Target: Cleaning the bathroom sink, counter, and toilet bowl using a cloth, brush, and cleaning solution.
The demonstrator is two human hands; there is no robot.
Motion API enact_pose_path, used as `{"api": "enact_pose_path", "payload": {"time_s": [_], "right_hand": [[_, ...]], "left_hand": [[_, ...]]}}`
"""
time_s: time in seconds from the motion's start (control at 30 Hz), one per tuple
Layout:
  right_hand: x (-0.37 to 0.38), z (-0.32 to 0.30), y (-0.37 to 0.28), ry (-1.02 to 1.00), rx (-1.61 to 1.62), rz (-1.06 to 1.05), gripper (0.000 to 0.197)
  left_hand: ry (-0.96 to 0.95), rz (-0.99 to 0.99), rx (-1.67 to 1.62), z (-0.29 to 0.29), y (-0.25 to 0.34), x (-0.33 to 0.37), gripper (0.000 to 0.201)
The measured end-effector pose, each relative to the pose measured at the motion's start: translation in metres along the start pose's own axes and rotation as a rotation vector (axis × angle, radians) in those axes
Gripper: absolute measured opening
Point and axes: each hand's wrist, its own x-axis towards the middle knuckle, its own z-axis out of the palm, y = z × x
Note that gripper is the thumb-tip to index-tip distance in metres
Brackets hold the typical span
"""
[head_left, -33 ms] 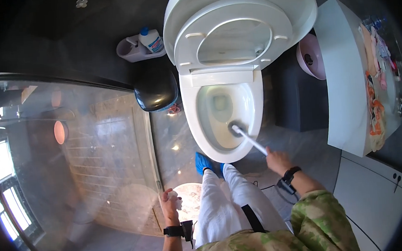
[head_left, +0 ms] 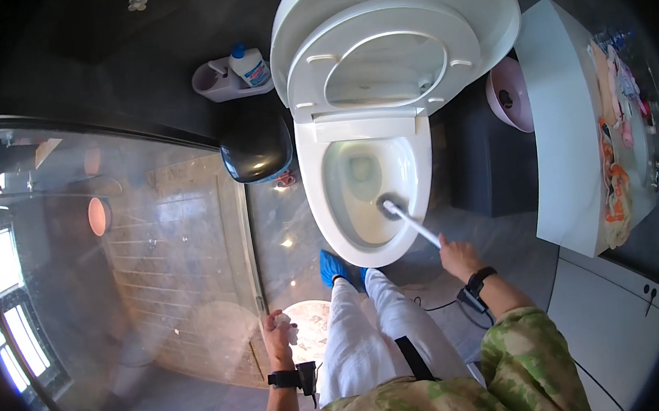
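Observation:
My right hand (head_left: 461, 258) is closed around the white handle of a toilet brush (head_left: 419, 230). The round grey brush head presses on the inner right wall of the white toilet bowl (head_left: 314, 184), toward its front. Both the lid (head_left: 495, 10) and the seat (head_left: 308, 62) stand raised. Below left of the bowl, beside my left leg, my left hand (head_left: 276, 333) is closed on a crumpled white wad (head_left: 286, 328). Whether the wad is tissue or cloth I cannot make out.
A wall holder (head_left: 218, 91) carries a white bottle with a blue cap (head_left: 249, 66). Beneath it stands a black bin (head_left: 257, 149). Glass shower panels (head_left: 156, 233) line the left. At right are a white counter (head_left: 561, 128) with cloths and a pink basin (head_left: 511, 97).
The brush head has shifted slightly right and up along the bowl wall. My right hand has moved a little to the right with it; my left hand stays put.

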Motion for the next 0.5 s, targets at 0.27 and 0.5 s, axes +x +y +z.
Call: {"api": "enact_pose_path", "payload": {"time_s": [0.27,0.5], "right_hand": [[0.077,-0.035,-0.027,0.317,-0.05,0.09,0.046],[-0.003,0.009,0.006,0.147,0.154,0.209,0.046]], "left_hand": [[-0.009,0.033,-0.046,-0.006,-0.014,0.01,0.036],[-0.06,-0.018,-0.006,-0.008,-0.016,0.011,0.034]]}}
